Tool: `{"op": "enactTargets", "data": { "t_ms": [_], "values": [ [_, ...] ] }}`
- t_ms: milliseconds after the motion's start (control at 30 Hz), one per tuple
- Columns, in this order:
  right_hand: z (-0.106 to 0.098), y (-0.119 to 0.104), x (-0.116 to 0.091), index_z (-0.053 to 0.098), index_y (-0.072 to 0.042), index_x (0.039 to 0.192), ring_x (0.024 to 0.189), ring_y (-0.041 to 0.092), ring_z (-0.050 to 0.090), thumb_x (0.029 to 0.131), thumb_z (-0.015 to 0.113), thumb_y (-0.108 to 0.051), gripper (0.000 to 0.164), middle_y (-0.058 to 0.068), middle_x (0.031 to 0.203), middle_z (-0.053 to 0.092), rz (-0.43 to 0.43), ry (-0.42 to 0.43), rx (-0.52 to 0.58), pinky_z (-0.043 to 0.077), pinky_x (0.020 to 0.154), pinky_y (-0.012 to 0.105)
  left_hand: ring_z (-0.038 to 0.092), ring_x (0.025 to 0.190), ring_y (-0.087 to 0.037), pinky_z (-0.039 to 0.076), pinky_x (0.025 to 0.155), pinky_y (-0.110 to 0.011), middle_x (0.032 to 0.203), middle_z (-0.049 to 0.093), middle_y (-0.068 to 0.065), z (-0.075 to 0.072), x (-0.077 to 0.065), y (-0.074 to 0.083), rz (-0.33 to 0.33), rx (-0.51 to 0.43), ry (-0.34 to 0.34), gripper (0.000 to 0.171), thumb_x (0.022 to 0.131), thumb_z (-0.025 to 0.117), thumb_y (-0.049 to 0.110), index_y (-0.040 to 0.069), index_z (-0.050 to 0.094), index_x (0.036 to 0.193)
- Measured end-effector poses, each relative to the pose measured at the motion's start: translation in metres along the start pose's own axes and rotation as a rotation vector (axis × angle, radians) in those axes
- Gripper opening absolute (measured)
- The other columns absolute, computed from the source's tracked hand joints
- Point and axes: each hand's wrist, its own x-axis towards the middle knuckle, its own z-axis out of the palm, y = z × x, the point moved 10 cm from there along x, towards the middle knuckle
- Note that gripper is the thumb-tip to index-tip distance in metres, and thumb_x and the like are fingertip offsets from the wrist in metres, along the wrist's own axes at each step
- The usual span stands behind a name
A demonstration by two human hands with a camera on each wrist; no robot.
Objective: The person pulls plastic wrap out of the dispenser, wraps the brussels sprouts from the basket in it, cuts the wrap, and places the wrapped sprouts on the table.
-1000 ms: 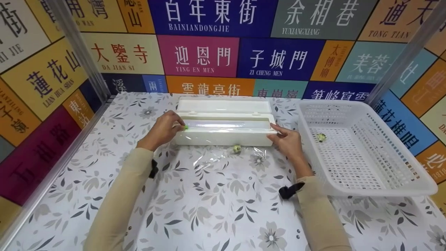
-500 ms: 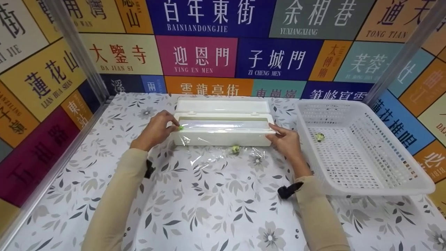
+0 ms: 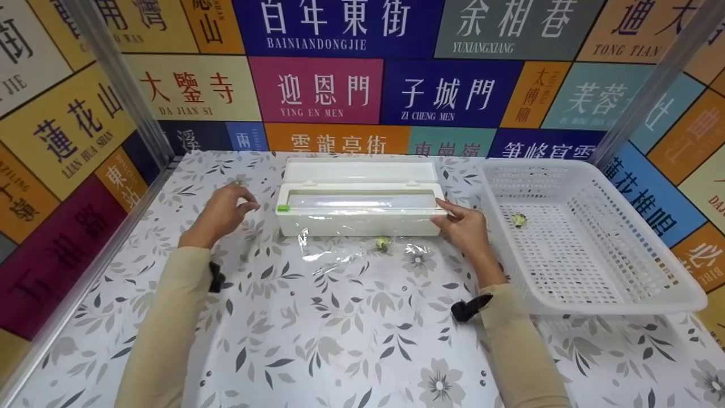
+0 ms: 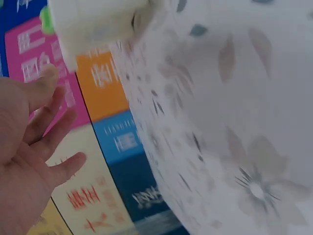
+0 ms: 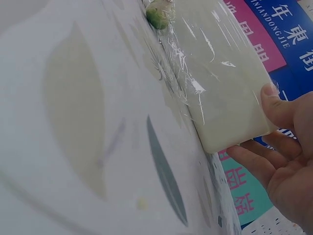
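A white cling film dispenser box (image 3: 362,222) lies with its lid (image 3: 362,171) raised, the film roll (image 3: 357,202) inside. A green slide cutter (image 3: 283,208) sits at the left end of its front rim. Clear cling film (image 3: 334,256) hangs over the front onto the cloth, around a small green-and-whitish vegetable piece (image 3: 382,244). Left of the box, apart from it, my left hand (image 3: 222,211) holds nothing, its fingers loosely bent. My right hand (image 3: 465,228) grips the box's right end; the right wrist view shows the thumb (image 5: 275,105) on its edge and fingers beneath.
A white perforated plastic basket (image 3: 623,310) stands to the right, with another small green piece (image 3: 518,220) in it. Floral cloth (image 3: 340,340) covers the table. Behind rises a colourful panel wall (image 3: 317,90) with printed characters, and clear corner posts stand at both sides.
The green cutter has slid to the box's left end. My left hand has let go of it and drawn away to the left. My right hand stays on the box's right end.
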Motion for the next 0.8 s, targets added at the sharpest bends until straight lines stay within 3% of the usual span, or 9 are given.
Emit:
{"op": "enactTargets", "data": {
  "t_ms": [67,167,233,300,400,467,633,733,800],
  "values": [
    [-0.002,0.0,0.0,0.07,-0.012,0.125,0.111,0.03,0.07,0.085,0.081,-0.015,0.042,0.012,0.135,0.064,0.009,-0.012,0.005,0.056,0.068,0.008,0.065,0.103,-0.041,0.054,0.094,-0.052,0.107,0.069,-0.027,-0.005,-0.008,-0.013,-0.042,-0.047,0.025,0.018,0.098,0.063,0.01,-0.006,0.071,0.103],
    [-0.002,0.001,-0.001,0.068,-0.014,0.127,0.1,0.013,0.074,0.085,0.081,-0.018,0.044,0.012,0.137,0.062,0.034,-0.044,0.018,0.056,0.068,0.009,0.068,0.093,-0.036,0.056,0.077,-0.037,0.105,0.072,-0.025,-0.001,-0.015,-0.023,-0.116,-0.134,-0.015,0.024,0.1,0.063,0.017,-0.004,0.071,0.108],
    [0.0,0.001,0.0,0.067,-0.015,0.128,0.086,0.005,0.073,0.085,0.081,-0.02,0.046,0.012,0.137,0.062,0.05,-0.071,0.034,0.057,0.065,0.012,0.07,0.092,-0.033,0.057,0.074,-0.031,0.107,0.073,-0.024,0.009,-0.017,-0.024,-0.181,-0.186,-0.104,0.03,0.101,0.061,0.023,-0.003,0.071,0.113],
    [0.003,0.001,0.0,0.066,-0.016,0.13,0.073,-0.001,0.068,0.086,0.081,-0.022,0.048,0.015,0.134,0.064,0.067,-0.101,0.054,0.058,0.062,0.017,0.071,0.101,-0.035,0.061,0.081,-0.033,0.114,0.072,-0.024,0.021,-0.019,-0.021,-0.239,-0.236,-0.217,0.04,0.102,0.058,0.03,-0.005,0.069,0.119],
    [0.005,0.003,-0.001,0.064,-0.018,0.134,0.076,0.002,0.07,0.087,0.08,-0.025,0.05,0.015,0.134,0.065,0.09,-0.144,0.071,0.059,0.065,0.023,0.071,0.108,-0.035,0.062,0.09,-0.041,0.121,0.07,-0.025,0.037,-0.023,-0.012,-0.304,-0.323,-0.327,0.053,0.103,0.054,0.039,-0.008,0.064,0.125],
    [0.007,0.001,-0.001,0.063,-0.019,0.136,0.083,0.005,0.071,0.088,0.079,-0.025,0.051,0.015,0.136,0.064,0.103,-0.167,0.071,0.061,0.068,0.025,0.071,0.11,-0.035,0.061,0.092,-0.042,0.123,0.068,-0.026,0.042,-0.024,-0.007,-0.339,-0.397,-0.318,0.056,0.103,0.054,0.041,-0.01,0.062,0.126],
    [0.005,-0.004,-0.004,0.049,-0.014,0.148,0.112,0.02,0.069,0.092,0.075,-0.026,0.063,0.014,0.147,0.055,0.179,-0.186,0.042,0.062,0.08,0.027,0.069,0.115,-0.034,0.06,0.096,-0.039,0.127,0.067,-0.025,0.056,-0.029,-0.011,-0.503,-0.585,-0.206,0.059,0.1,0.06,0.041,-0.009,0.06,0.129],
    [-0.001,-0.001,-0.009,0.043,-0.003,0.149,0.119,0.029,0.065,0.095,0.07,-0.035,0.069,0.019,0.145,0.055,0.298,-0.187,-0.034,0.062,0.087,0.029,0.069,0.115,-0.033,0.06,0.096,-0.038,0.127,0.067,-0.023,0.065,-0.032,-0.013,-0.576,-0.617,-0.184,0.06,0.097,0.064,0.042,-0.009,0.06,0.128],
    [-0.004,0.001,-0.014,0.046,0.003,0.144,0.115,0.031,0.068,0.096,0.065,-0.042,0.068,0.022,0.137,0.061,0.364,-0.2,-0.111,0.062,0.086,0.03,0.07,0.113,-0.033,0.059,0.097,-0.039,0.126,0.068,-0.023,0.071,-0.031,-0.012,-0.592,-0.608,-0.188,0.06,0.096,0.066,0.041,-0.009,0.06,0.128]
  ]
}}
